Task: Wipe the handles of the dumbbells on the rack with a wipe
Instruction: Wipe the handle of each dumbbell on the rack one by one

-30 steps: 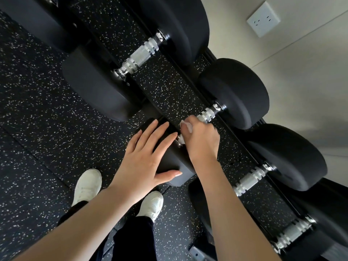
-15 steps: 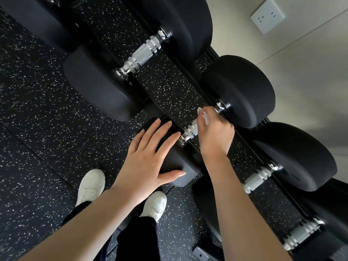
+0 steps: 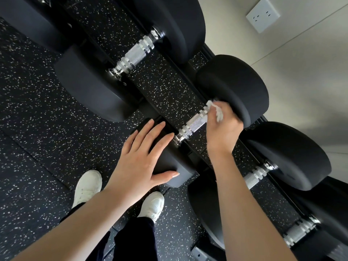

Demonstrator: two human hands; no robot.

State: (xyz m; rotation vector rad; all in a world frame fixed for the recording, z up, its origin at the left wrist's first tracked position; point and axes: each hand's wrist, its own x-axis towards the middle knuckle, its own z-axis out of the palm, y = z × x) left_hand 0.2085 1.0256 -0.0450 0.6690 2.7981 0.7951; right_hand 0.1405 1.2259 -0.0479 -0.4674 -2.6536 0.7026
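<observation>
Several black dumbbells lie side by side on a black rack. My right hand [image 3: 223,125] grips a white wipe [image 3: 216,112] around the far end of the knurled chrome handle [image 3: 192,125] of the middle dumbbell, close to its far head [image 3: 237,85]. My left hand [image 3: 141,159] rests flat, fingers straight, on that dumbbell's near head [image 3: 175,166]. The dumbbell to the left shows a bare chrome handle [image 3: 135,55]. To the right, two more chrome handles [image 3: 258,176] [image 3: 299,230] are uncovered.
The rack rail [image 3: 163,81] and the floor [image 3: 37,129] are black rubber with white speckles. My white shoes [image 3: 88,187] stand just in front of the rack. A beige wall with a white socket [image 3: 262,15] rises behind the dumbbells.
My right hand has slid the wipe along the handle from its near end to its far end, uncovering the near knurled part. My left hand has stayed on the near head.
</observation>
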